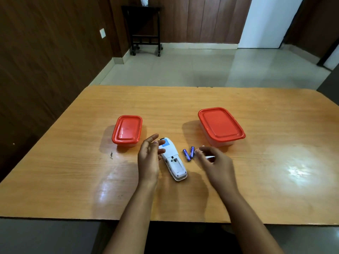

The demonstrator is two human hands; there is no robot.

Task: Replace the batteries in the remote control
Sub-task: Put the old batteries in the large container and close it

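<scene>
A white remote control (173,159) lies face down on the wooden table (73,162), its battery compartment open and seemingly without batteries. Two blue batteries (189,154) lie in a V just right of it. My left hand (149,156) hovers at the remote's left side, fingers spread, holding nothing. My right hand (213,163) is to the right of the batteries, fingers curled around a thin white piece (209,157), apparently the battery cover; much of it is hidden by the fingers.
A small red-lidded container (127,131) stands left of the remote, a larger red-lidded container (221,125) to its right. The near table edge runs across the bottom. Beyond the table are a tiled floor and a dark side table (145,28).
</scene>
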